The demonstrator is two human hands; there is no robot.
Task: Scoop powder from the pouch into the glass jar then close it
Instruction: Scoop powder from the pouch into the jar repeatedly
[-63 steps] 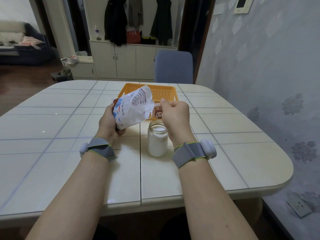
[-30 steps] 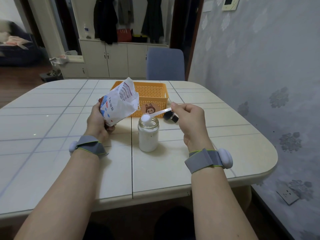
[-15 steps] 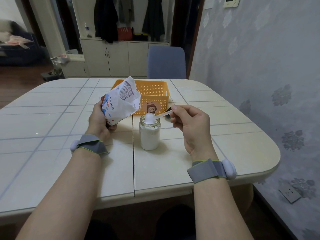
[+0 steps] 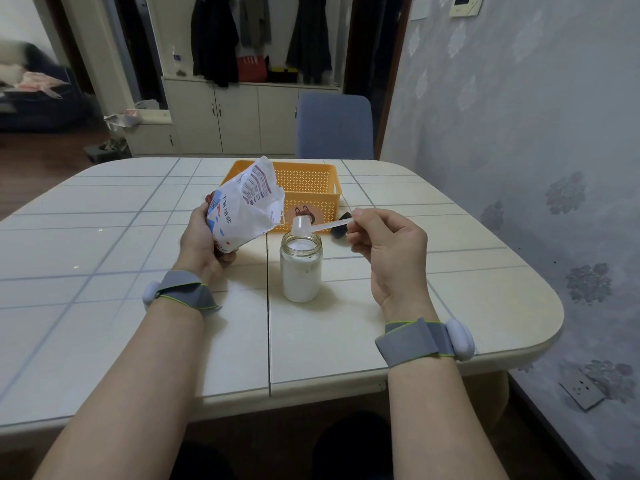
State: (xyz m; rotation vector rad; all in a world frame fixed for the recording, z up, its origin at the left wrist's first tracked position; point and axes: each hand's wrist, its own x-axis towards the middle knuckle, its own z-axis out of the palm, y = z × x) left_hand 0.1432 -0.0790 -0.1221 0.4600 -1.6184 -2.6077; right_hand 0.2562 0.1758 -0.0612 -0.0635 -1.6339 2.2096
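A glass jar [image 4: 300, 271], nearly full of white powder and without a lid, stands upright on the table between my hands. My left hand [image 4: 201, 242] grips the bottom of a white powder pouch [image 4: 244, 206], tilted with its open mouth toward the jar. My right hand [image 4: 384, 240] pinches the handle of a clear plastic scoop [image 4: 304, 225]. The scoop's bowl hangs just above the jar's mouth, turned on its side and looking empty. A small black object [image 4: 341, 226], perhaps the lid, lies on the table partly hidden behind my right hand's fingers.
An orange plastic basket [image 4: 311, 188] with a cartoon sticker sits just behind the jar and pouch. The tiled table [image 4: 104, 271] has a rounded edge at the right, near a wall. A blue chair [image 4: 334, 126] stands at the far side.
My right hand brought a heaped scoop from the pouch over the jar and tipped it. The scoop now looks empty and sits slightly higher above the jar's mouth.
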